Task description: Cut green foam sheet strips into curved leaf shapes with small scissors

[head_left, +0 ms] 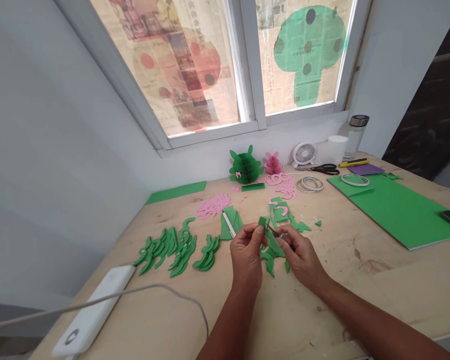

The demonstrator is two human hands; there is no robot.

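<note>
Near the middle of the table, my left hand (248, 247) pinches a small piece of green paper (262, 220) between thumb and fingers. Close on its right, my right hand (300, 254) is closed around scissors (272, 230); their dark blades meet the paper and most of the handle is hidden by my fingers. Green paper scraps (270, 265) lie just below the hands. To the left are piles of curved green paper cutouts (183, 255). A white pen (229, 225) rests on a green paper sheet beside my left hand.
Pink cutouts (214, 205) lie behind the hands. Green (245, 167) and pink (273, 164) honeycomb paper figures stand by the wall, near a small fan (304, 154). Black-handled scissors (324, 169), tape rolls (310, 184) and a green sheet stack (405, 212) are right. A cable (161, 286) crosses front left.
</note>
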